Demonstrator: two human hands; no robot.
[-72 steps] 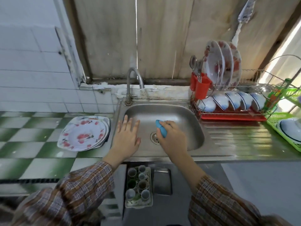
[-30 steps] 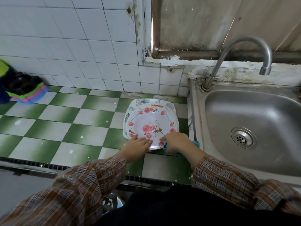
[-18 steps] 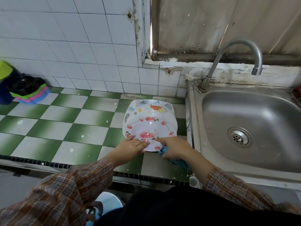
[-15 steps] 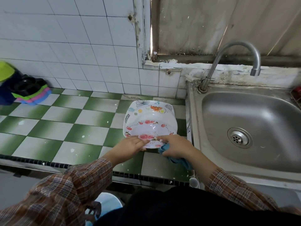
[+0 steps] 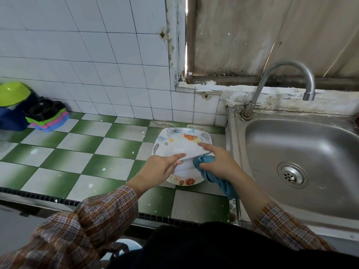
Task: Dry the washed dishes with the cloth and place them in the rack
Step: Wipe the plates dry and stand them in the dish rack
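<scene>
Here, at a green-and-white checkered tile counter [image 5: 108,164], my left hand [image 5: 161,169] pinches the left edge of a white rounded-square plate [image 5: 184,150] between thumb and fingers. The plate is tilted, raised off a second rounded-square plate with orange flowers [image 5: 186,181], which lies flat on the counter just left of the sink. My right hand [image 5: 217,164] has its lower fingers curled round a bunched blue cloth [image 5: 215,179], pressed to the white plate's right side, while the index finger stretches out straight to touch the plate's far edge. The tail of the cloth hangs down toward the near counter edge. To the right is a stainless steel sink basin [image 5: 310,152] with a curved metal tap [image 5: 281,68] at its far rim. At the far left sit a stack of coloured plastic trays [image 5: 48,121] and a lime green bowl [image 5: 11,93].
</scene>
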